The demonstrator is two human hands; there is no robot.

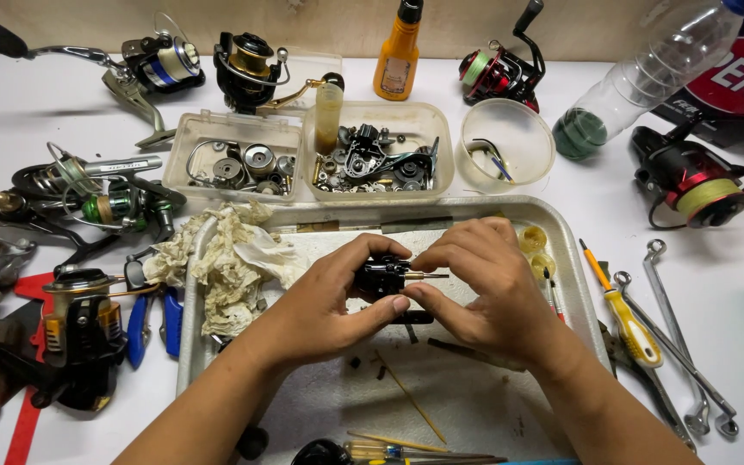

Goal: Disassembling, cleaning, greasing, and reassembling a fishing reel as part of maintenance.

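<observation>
Over a metal tray, both my hands meet on a small black fishing reel body. My left hand wraps around the reel body from the left and below. My right hand pinches a thin brass-tipped shaft that sticks out of the reel body to the right. A crumpled stained rag lies on the tray's left side, just beside my left hand. Thin wooden sticks and small dark bits lie on the tray in front of my hands.
Two clear boxes of reel parts and a round plastic cup stand behind the tray. Several spinning reels lie on the left and right. A yellow-handled screwdriver and wrenches lie right of the tray. An orange bottle stands at the back.
</observation>
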